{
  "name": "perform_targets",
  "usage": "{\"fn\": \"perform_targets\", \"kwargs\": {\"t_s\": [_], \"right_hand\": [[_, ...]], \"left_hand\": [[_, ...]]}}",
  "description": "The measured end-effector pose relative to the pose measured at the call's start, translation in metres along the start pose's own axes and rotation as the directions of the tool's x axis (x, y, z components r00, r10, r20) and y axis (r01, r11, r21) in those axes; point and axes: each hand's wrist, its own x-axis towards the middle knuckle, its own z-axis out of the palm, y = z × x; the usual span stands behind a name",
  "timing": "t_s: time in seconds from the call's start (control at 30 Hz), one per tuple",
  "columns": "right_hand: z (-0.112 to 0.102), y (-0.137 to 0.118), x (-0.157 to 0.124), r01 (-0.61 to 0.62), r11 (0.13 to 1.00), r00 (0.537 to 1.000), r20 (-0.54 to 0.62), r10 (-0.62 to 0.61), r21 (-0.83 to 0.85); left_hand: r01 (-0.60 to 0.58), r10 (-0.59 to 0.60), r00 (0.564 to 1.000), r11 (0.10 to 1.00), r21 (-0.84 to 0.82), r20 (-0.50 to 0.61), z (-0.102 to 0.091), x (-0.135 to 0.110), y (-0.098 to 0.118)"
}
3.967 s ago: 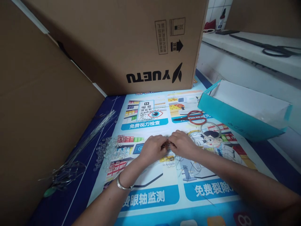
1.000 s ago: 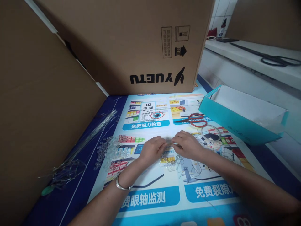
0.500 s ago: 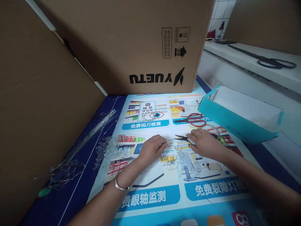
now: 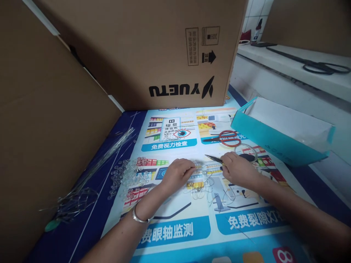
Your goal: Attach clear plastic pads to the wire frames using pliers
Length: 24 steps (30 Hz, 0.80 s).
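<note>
While the left hand [image 4: 178, 174] keeps its fingertips together, the thin wire piece [image 4: 197, 167] shows at their tip, just above the middle of the printed surface [image 4: 170, 252]; the left grip is pinched on it, though the exact contact is too small to make out. To the right, the pliers [image 4: 214, 159] lie in the right hand [image 4: 238, 170], whose grip is clamped around the handles. Their jaws look together, the tip pointing toward the left hand and standing apart from the wire piece. Just below and between the hands, a loose tangle of wire loops [image 4: 203, 185] spreads over the print.

Left of the left hand lies a scatter of clear beads [image 4: 134, 175], and beyond it a bundle of straight wires [image 4: 111, 157] slants along the dark blue edge. A silver bracelet [image 4: 136, 214] circles the left wrist. Beyond the right hand, red-handled scissors [image 4: 230, 138] lie flat, with a pale ring [image 4: 256, 153] near their handles. A teal box [image 4: 271, 137], its top uncovered, sits farther right. A large cardboard box [image 4: 170, 47] with inverted lettering stands behind, and long dark scissors [image 4: 320, 68] rest on the white ledge [image 4: 290, 60] at right.
</note>
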Motion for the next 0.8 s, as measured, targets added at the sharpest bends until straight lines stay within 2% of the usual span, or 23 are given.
{"fn": "perform_targets", "kwargs": {"t_s": [0.23, 0.8], "right_hand": [[-0.012, -0.015, -0.003, 0.137, 0.984, 0.990, 0.015, -0.140, 0.115], [-0.010, -0.020, -0.001, 0.171, 0.981, 0.984, 0.026, -0.174, 0.095]], "left_hand": [[0.022, -0.023, 0.999, 0.999, 0.027, 0.034, 0.000, 0.000, 0.003], [0.075, -0.092, 0.989, 0.987, 0.143, 0.117, -0.001, 0.000, 0.010]]}}
